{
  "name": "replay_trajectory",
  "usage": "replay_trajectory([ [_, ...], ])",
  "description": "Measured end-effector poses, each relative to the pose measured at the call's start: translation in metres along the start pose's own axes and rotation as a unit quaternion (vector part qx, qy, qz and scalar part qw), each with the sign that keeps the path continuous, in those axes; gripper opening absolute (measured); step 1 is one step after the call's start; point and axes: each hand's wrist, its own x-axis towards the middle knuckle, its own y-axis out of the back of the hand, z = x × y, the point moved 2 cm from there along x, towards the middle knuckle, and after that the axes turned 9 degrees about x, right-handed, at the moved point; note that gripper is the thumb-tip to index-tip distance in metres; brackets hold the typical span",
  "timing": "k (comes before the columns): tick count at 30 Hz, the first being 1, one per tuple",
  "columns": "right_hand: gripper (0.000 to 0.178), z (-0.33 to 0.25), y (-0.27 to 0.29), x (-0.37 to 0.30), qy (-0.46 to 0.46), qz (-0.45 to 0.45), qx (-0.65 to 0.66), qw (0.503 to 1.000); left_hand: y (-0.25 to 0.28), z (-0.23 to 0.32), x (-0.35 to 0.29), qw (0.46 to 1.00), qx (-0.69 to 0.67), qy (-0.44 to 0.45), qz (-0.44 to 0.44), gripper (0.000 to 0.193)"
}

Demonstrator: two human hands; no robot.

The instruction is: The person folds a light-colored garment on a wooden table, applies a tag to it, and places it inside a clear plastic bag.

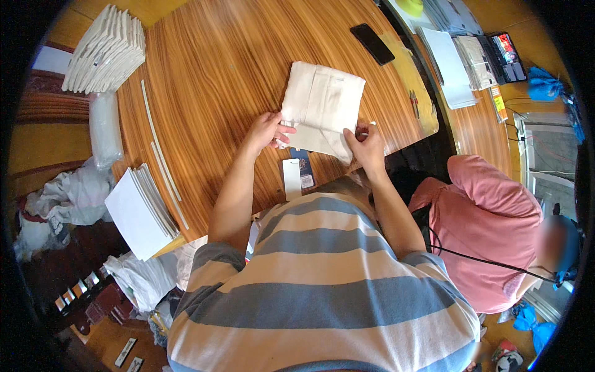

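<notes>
A folded cream garment point(324, 99) lies on the wooden table in front of me, its creased layers showing a seamed panel. Along its near edge a flat pale strip, like a board, shows beneath the cloth. My left hand point(271, 131) grips the near left corner, fingers bent over the edge. At the near right corner, my right hand point(365, 146) pinches the cloth between thumb and fingers. Two hang tags, a white one point(291, 178) and a navy one point(305, 168), rest just below the garment, close to the table's near edge.
A black phone point(372, 44) and small thread snips point(414, 104) lie to the right. Folded garments point(106, 51) are stacked far left; white sheets point(139, 214) sit near left. Thin pale strips point(162, 170) line the left edge. A person in pink point(483, 232) is close on my right.
</notes>
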Motion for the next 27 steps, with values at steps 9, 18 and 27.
replay_trajectory([
  [9, 0.057, -0.006, 0.007, 0.013, -0.106, -0.018, -0.030, 0.994, -0.012, -0.008, -0.014, 0.916, 0.326, -0.189, 0.136, 0.032],
  [18, 0.068, -0.087, -0.016, 0.000, 0.328, -0.036, -0.217, 0.919, -0.031, -0.014, -0.032, 0.869, 0.332, -0.197, 0.311, 0.031],
  [27, 0.029, -0.084, -0.101, 0.034, 0.402, -0.150, -0.206, 0.880, -0.067, -0.022, -0.043, 0.780, 0.272, -0.391, 0.407, 0.013],
])
